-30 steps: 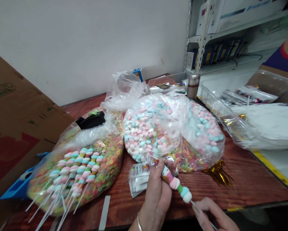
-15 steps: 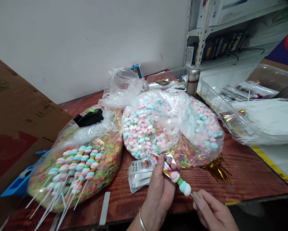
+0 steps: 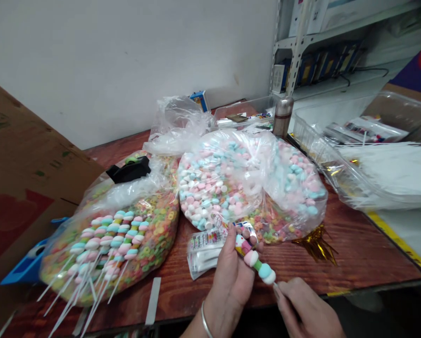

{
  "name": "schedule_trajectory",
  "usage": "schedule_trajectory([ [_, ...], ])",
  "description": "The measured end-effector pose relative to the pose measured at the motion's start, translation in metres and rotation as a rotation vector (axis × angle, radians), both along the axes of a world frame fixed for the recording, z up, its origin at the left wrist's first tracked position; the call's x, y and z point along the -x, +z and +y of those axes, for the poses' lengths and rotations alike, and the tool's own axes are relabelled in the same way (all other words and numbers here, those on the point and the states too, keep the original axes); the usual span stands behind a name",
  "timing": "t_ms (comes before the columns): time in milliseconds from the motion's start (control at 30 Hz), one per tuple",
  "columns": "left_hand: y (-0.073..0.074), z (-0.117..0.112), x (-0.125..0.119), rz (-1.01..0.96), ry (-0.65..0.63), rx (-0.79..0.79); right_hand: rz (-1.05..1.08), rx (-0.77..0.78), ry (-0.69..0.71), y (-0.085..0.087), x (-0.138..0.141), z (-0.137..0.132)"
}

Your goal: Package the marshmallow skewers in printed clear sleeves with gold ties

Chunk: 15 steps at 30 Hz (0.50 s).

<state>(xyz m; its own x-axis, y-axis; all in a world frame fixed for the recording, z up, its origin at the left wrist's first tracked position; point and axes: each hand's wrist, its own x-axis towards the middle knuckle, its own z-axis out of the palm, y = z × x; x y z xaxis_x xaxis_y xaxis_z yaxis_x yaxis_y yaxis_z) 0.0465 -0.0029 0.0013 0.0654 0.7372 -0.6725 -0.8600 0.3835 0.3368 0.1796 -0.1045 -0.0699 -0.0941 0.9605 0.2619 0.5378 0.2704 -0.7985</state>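
Observation:
A marshmallow skewer [image 3: 265,271] with pink, white and blue marshmallows and a green ring slants between my two hands. My right hand [image 3: 307,305] is closed, pinching the skewer's stick just below the lowest marshmallow. Around its upper end, my left hand [image 3: 234,277] is closed on a clear printed plastic bag [image 3: 241,244]; the fingers partly hide how far the skewer sits inside. Flat printed bags [image 3: 203,256] lie on the table beside my left hand. Finished-looking marshmallow skewers [image 3: 108,237] rest in a pile at the left.
Large clear bags of cereal rings [image 3: 161,230] and marshmallows [image 3: 210,188] cover the table's middle. A black tape dispenser [image 3: 129,170] sits on the left bag. A clear bin [image 3: 358,188] with white sticks stands right. A cardboard box [image 3: 30,164] borders the left; gold tinsel [image 3: 316,244] lies near the front.
My right hand and the skewer have shifted slightly left and up, towards my left hand. My left hand stays nearly in place, still holding the bag.

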Motion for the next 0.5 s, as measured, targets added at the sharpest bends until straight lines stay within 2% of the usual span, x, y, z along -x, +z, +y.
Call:
schedule_trajectory([
  [67, -0.0003, -0.0008, 0.0001, -0.009, -0.011, -0.005, 0.031, 0.059, 0.016, -0.0002, -0.0011, 0.0012],
  [133, -0.0019, -0.0018, 0.0002, -0.036, -0.030, -0.042, 0.195, 0.259, -0.005, 0.0011, 0.0005, 0.0030],
  [233, -0.0046, -0.0033, -0.0001, -0.077, -0.054, -0.090, 0.581, 0.633, -0.037, 0.0014, 0.0057, 0.0052],
  [300, -0.0054, -0.0041, -0.0012, -0.090, -0.058, -0.088, 0.745, 0.768, -0.040, 0.0003, 0.0084, 0.0060],
  [367, -0.0053, -0.0045, -0.0028, -0.090, -0.063, -0.083, 0.687, 0.702, -0.052, -0.0003, 0.0089, 0.0063],
  [433, -0.0045, -0.0040, -0.0038, -0.083, -0.065, -0.082, 0.445, 0.472, -0.080, -0.0006, 0.0074, 0.0064],
  [500, -0.0035, -0.0025, -0.0034, -0.066, -0.051, -0.058, 0.159, 0.171, -0.081, -0.0024, 0.0050, 0.0062],
])
